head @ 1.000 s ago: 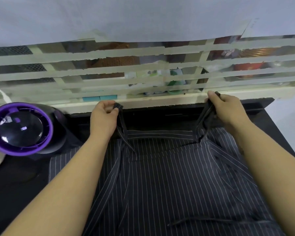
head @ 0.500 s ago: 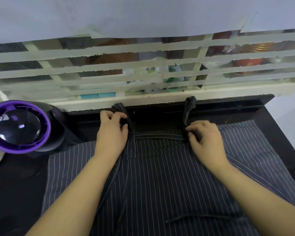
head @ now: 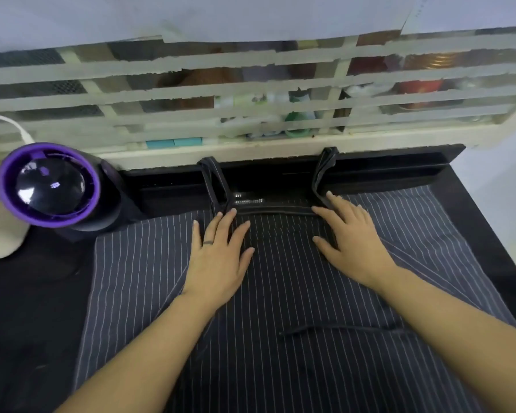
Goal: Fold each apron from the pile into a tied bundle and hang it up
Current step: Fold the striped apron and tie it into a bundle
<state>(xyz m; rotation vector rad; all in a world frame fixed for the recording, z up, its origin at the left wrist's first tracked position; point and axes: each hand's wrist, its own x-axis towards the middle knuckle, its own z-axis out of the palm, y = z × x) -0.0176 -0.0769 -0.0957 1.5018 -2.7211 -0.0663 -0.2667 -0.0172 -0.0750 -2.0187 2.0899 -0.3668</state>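
Straps let go, apron flattened
Your left hand [head: 218, 257] and right hand [head: 349, 236], fingers straight, holding nothing, now press the apron [head: 280, 296] beneath them; straps [head: 213, 180] lie just beyond your fingertips, folding probably next.

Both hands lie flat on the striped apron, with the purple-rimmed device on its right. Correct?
Not quite. The head view shows the purple-rimmed device on the left of the apron, not the right. The left hand and right hand do lie flat on it.

A black worktop [head: 474, 222] met a cream-framed glass pane [head: 251, 93] striped with tape, white paper [head: 221, 16] above; a purple-rimmed device [head: 51, 186] stood at the left
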